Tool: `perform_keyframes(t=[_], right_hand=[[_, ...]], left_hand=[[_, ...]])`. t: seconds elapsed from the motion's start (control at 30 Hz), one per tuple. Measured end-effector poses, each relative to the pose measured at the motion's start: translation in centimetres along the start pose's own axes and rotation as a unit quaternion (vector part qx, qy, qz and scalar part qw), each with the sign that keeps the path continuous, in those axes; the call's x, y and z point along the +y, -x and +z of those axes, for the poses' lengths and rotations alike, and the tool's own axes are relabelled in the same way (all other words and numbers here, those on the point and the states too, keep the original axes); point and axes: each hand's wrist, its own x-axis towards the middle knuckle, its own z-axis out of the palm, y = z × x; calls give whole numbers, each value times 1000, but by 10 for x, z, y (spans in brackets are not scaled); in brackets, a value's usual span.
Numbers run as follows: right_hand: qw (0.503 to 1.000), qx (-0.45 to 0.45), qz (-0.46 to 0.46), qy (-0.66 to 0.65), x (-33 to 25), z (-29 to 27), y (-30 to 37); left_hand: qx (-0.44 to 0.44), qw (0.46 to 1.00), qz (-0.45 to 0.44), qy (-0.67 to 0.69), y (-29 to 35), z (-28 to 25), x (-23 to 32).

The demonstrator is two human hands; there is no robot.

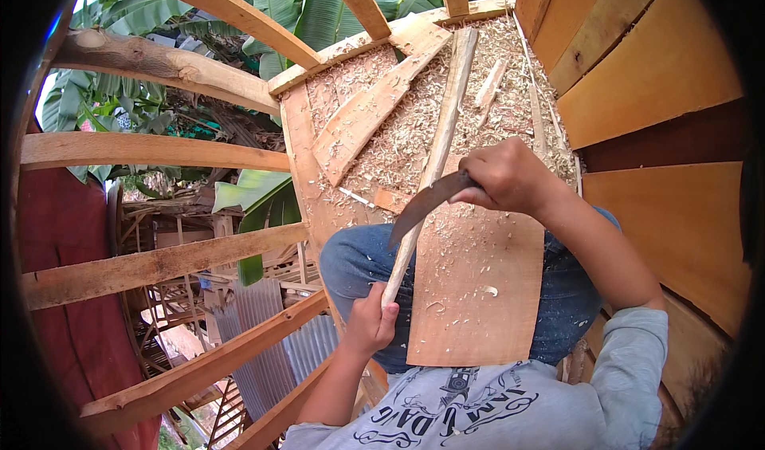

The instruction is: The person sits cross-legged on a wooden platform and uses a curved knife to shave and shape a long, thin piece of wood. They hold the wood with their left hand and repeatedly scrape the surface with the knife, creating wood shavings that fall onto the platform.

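Observation:
My left hand (371,322) is wrapped round the near end of a long pale wooden stick (446,123), which slants away from me to the far edge of the floor. In my right hand (506,177) is a dark, curved knife (430,203), gripped at its handle, which my fingers hide. The blade lies across the stick, over my left knee. A thin wooden board (478,306) rests on my lap, sprinkled with small shavings.
Wood shavings (382,155) cover the floor, where a wide plank offcut (374,111) and a short piece (490,83) lie. Wooden slats (159,267) with open gaps form the left side. A plank wall (661,91) stands on the right. Banana leaves (295,7) hang beyond the far edge.

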Motion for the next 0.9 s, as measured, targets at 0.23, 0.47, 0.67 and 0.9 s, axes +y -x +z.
perform_keyframes(t=[0.23,0.47,0.67,0.9], right_hand=[[984,68,159,-34,9,-3,3],[964,58,244,-90,-29,-57,-16],[795,-53,345,-496,-41,-96,17],[733,-52,427,-527,-104,-55,86]], left_hand=[[-16,1000,-8,8,-8,-2,0],[-39,992,-3,116,-9,-14,-6],[-103,954,-146,239,1,-39,-3],[-58,992,-76,83,35,-37,-1]])
